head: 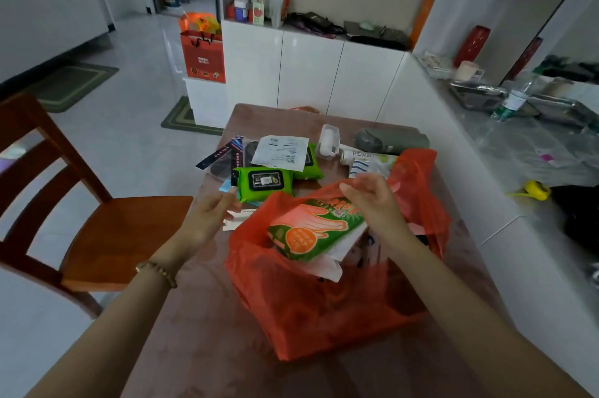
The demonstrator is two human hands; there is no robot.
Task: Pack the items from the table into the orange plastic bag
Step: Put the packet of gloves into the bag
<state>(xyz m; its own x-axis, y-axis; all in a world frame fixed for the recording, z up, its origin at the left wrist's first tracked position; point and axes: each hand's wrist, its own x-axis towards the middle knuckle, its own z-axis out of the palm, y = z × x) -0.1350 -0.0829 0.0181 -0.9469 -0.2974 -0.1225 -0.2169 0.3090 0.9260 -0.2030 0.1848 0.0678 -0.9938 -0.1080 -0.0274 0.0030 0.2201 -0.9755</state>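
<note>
**Orange bag half filled, both hands at its mouth**

Far left stands a wooden chair [97, 229], pulled up beside the pinkish worktop [201, 316]. The person's left hand [207, 216], a beaded bracelet [158, 272] on its wrist, hovers just left of the bag, its fingers [227, 201] loosely spread and holding nothing, close to a small white card [235, 224] lying on the worktop.

Just beyond that hand lies a bright green wipes pack [264, 183] with a dark flap on top. A second green pack [311, 164] sits behind it, mostly covered by a white printed paper [282, 151]. Dark flat packets [223, 159] fan out to the left of these.

The orange plastic bag [308, 307] sits in the near middle of the worktop, mouth open and facing up. A green and orange glove packet [316, 229] lies tilted in the opening, partly inside, on top of something white.

The right hand [372, 199] is over the far rim of the bag, fingers [351, 193] slightly curled; whether they pinch the thin plastic there I cannot tell.

Farther off to the right rest a clear small box [329, 141], a white-wrapped roll pack [369, 162] and a dark grey pouch [389, 139], all still on the worktop.
</note>
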